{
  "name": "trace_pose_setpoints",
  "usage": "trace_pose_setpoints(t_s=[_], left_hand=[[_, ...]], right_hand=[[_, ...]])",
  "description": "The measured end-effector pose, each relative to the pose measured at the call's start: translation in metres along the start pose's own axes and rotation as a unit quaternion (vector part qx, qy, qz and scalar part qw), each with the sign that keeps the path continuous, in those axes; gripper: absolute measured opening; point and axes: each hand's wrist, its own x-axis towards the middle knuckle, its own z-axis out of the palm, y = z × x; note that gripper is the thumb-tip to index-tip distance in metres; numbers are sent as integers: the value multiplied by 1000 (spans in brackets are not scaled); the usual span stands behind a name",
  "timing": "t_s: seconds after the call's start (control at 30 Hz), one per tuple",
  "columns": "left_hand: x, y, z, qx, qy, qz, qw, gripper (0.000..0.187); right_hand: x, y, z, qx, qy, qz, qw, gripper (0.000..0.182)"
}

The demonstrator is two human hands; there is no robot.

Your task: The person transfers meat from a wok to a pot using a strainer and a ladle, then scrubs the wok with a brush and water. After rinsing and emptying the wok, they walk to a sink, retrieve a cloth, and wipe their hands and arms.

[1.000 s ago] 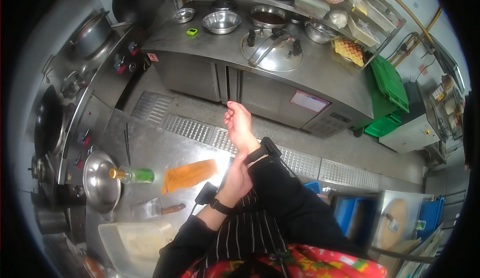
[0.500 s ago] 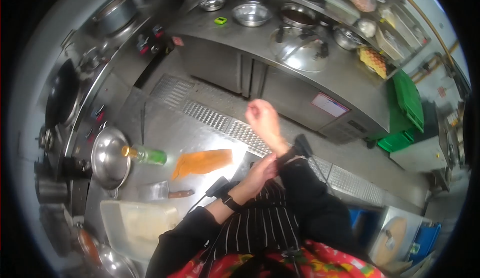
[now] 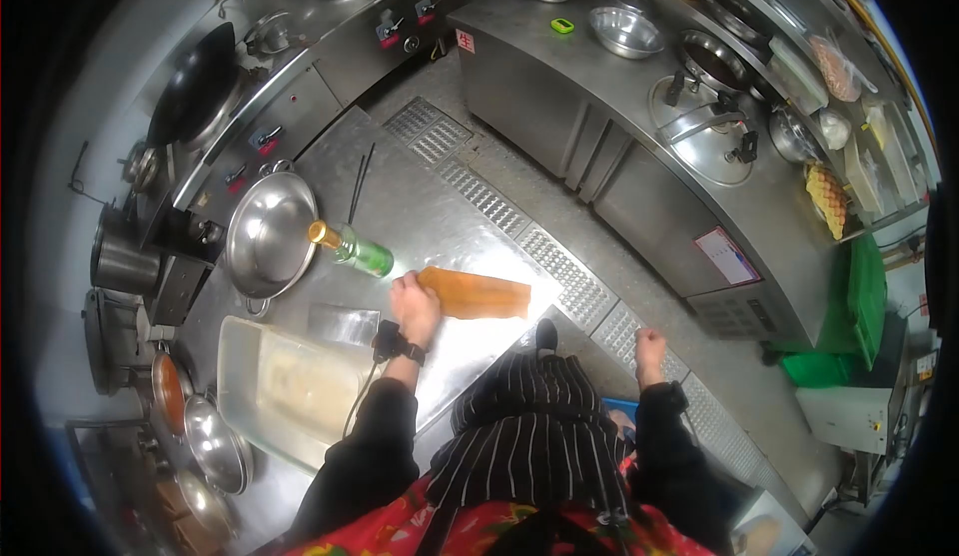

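Note:
My left hand (image 3: 415,308) is down on the steel worktop, its bent fingers closed at the left end of an orange cloth (image 3: 479,294). The cloth lies flat and folded. Just left of that hand is a cleaver's blade (image 3: 345,324); its handle is hidden beneath my hand and wrist. A green bottle with a yellow cap (image 3: 365,255) lies beyond my fingers. Curled into a loose fist, my right hand (image 3: 650,353) hangs over the floor grating with nothing visible in it.
A steel pan (image 3: 270,236) sits left of the bottle, with chopsticks (image 3: 362,184) behind. Nearer me is a plastic tub (image 3: 232,366). Across the aisle stands a steel counter (image 3: 559,66) with bowls and a large lid (image 3: 689,141). A green bin (image 3: 864,286) stands at right.
My hands, together at my right wrist before, have parted. The left moved to the cloth and the right dropped to my side. The view has turned left.

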Motion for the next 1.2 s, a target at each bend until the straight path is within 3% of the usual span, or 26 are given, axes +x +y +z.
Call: trace_pose_setpoints(t_s=[0.1,0.17,0.23,0.27,0.33,0.37,0.4,0.43,0.47,0.5,0.57,0.6,0.67,0.7,0.73,0.77,0.8,0.83,0.9,0.97,1.07,1.2], left_hand=[[5,-3,16,68,77,-50,993,34],[9,-2,12,106,34,-27,993,32],[17,-5,17,10,-57,35,998,29],[18,5,12,10,-57,39,998,29],[10,37,-16,-205,-158,32,965,23],[5,50,-28,-204,-161,34,965,23],[-1,64,-40,-252,-195,90,944,19],[-7,78,-55,-298,-229,145,915,16],[-14,94,-77,-346,-311,131,875,14],[-18,104,-92,-346,-313,131,875,14],[-27,121,-118,-478,-391,155,771,17],[-29,130,-136,-501,-402,150,752,20],[-26,127,-148,-500,-359,171,769,19],[-22,123,-151,-499,-313,193,785,19],[-15,117,-150,-503,-289,195,791,21],[-12,113,-150,-526,-277,164,787,18],[-8,108,-149,-540,-269,149,783,15],[-6,104,-146,-555,-260,134,779,12],[-6,97,-140,-537,-263,120,793,7],[-5,92,-127,-520,-259,110,806,6],[-5,82,-108,-479,-217,77,847,17],[-3,87,-111,-504,-173,47,845,14]], right_hand=[[-6,2,13,-25,-45,-66,997,21],[-6,-2,31,0,-105,-79,991,20],[-30,-38,43,-13,-154,-117,981,20],[-40,-59,48,-29,-178,-137,974,21],[-59,-95,57,-18,-252,-145,957,24],[-70,-115,59,-24,-275,-160,948,29],[-80,-133,60,-30,-298,-176,938,34],[-85,-144,63,-27,-297,-236,925,37],[-90,-154,65,-24,-295,-295,909,40],[-97,-168,64,-25,-294,-293,909,40],[-111,-195,57,-45,-249,-484,837,43],[-115,-205,54,-46,-248,-483,838,43],[-117,-215,47,-46,-285,-608,740,37],[-115,-215,42,-49,-281,-605,744,37],[-113,-213,37,-28,-423,-451,786,33],[-111,-211,32,-2,-545,-276,792,30],[-110,-209,25,28,-507,-338,792,20],[-106,-205,21,27,-501,-336,797,20],[-102,-197,13,142,-478,-226,837,19],[-100,-197,5,158,-444,-200,859,20],[-94,-204,-3,75,-306,-302,900,21],[-96,-223,-25,64,-403,-274,871,25]])
